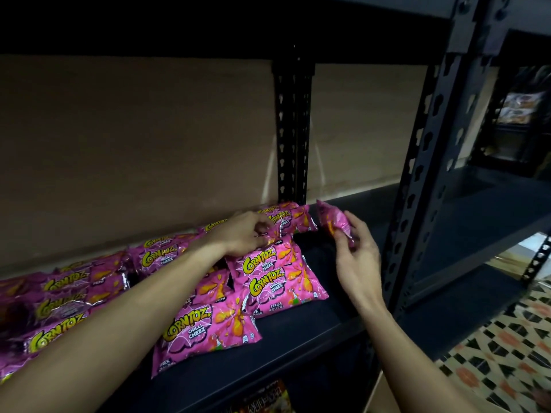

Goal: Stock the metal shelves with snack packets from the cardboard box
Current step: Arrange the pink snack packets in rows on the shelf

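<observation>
far to the left of the left grip (246, 234), rows of pink snack packets (74, 293) lie overlapping on the black metal shelf (298, 335), running back toward the brown back panel (134, 129). below and nearer the camera than that grip, a front packet (205, 332) lies flat by the shelf's front edge. the left forearm crosses above the rows. the left grip is palm down with its fingers curled, and it pinches the left end of the rear packet (287, 220), which rests at the back of the shelf just beside the grip's fingertips. just below this grip lies a middle packet (280, 281), face up and overlapping the ones around it.

behind the rear packet a perforated black post (293, 129) stands upright. between the two grips a bare patch of shelf shows.

the right grip (357, 257) is raised above the shelf, palm turned inward, thumb and fingers closed round the lower end of a held packet (332, 220), which sticks up and back from the grip, tilted, apart from the rear packet. right of this grip rises a front post (423, 174), and beyond it, lower down, a patterned tiled floor (507, 353).
</observation>
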`<state>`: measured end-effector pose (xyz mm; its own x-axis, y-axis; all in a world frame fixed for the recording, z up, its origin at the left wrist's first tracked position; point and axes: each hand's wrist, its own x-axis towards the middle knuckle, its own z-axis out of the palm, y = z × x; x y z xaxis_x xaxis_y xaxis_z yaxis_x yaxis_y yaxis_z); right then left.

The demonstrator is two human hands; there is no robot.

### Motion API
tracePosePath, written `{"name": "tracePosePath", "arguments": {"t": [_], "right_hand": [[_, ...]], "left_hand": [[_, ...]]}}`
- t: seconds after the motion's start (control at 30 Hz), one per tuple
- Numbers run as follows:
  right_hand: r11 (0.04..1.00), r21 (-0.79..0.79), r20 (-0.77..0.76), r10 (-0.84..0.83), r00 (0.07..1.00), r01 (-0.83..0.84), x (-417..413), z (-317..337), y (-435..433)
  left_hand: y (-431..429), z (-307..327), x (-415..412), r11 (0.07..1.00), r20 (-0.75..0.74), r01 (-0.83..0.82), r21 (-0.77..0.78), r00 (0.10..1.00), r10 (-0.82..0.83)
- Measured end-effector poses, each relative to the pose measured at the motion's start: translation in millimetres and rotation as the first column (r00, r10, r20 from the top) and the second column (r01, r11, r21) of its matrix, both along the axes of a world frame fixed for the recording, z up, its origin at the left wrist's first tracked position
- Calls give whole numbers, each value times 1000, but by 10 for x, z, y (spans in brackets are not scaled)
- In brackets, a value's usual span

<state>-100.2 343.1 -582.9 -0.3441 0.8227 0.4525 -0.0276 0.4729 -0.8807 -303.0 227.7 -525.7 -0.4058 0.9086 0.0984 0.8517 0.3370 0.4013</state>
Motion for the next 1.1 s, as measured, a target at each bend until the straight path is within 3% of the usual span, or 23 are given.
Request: {"name": "tracePosePath", "arguments": {"t": [0.1, 0.27, 0.43, 0.5, 0.6, 0.8, 0.9, 0.97, 1.1], "right_hand": [[975, -212, -212, 21, 977, -67, -41, 30, -19], [807, -506, -462, 45, 886, -304, -52, 100, 17], [739, -526, -536, 95, 839, -420, -9, 126, 1], [733, -517, -563, 97, 820, -441, -12, 140, 4], [724, -507, -596, 97, 797, -468, -47, 168, 1], [748, -455, -580, 163, 799, -483, -110, 305, 46], [748, -449, -574, 178, 799, -489, -129, 327, 92], [751, -480, -540, 154, 827, -453, -123, 269, 138], [823, -511, -329, 81, 941, -250, -118, -5, 108]], "left_hand": [[-37, 22, 7, 1000, 18, -1, -7, 1000, 1], [-66, 106, 70, 997, -29, -35, 65, 999, 37], [49, 274, 269, 941, 130, -11, 338, 991, -35], [129, 351, 344, 940, 134, 32, 341, 988, -82], [242, 470, 414, 962, 20, 96, 257, 994, -104], [389, 689, 418, 985, -134, 138, 102, 983, -124], [367, 752, 380, 986, -162, 127, 104, 981, -109], [348, 754, 325, 982, -131, 107, 158, 988, -87], [385, 652, 178, 978, -8, 8, 211, 1000, -6]]}}
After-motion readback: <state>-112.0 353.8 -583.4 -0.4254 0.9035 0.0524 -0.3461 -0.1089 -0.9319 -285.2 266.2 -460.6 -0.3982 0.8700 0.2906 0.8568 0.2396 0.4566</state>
